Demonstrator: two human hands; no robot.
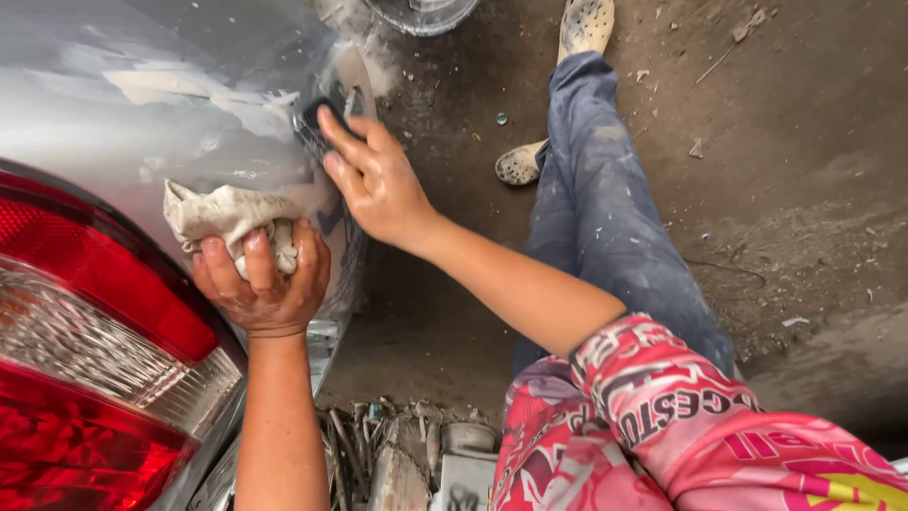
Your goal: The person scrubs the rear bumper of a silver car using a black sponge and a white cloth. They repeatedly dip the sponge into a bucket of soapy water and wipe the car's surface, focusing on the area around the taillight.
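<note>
Tail lamp nearest | left hand clutched rag | right hand fingers pressed flat on block against panel | best kept flat, pressure even.

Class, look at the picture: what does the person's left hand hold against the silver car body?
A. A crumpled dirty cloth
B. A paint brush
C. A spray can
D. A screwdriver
A: the left hand grips a crumpled off-white cloth on the car body, beside the red tail light.
</note>
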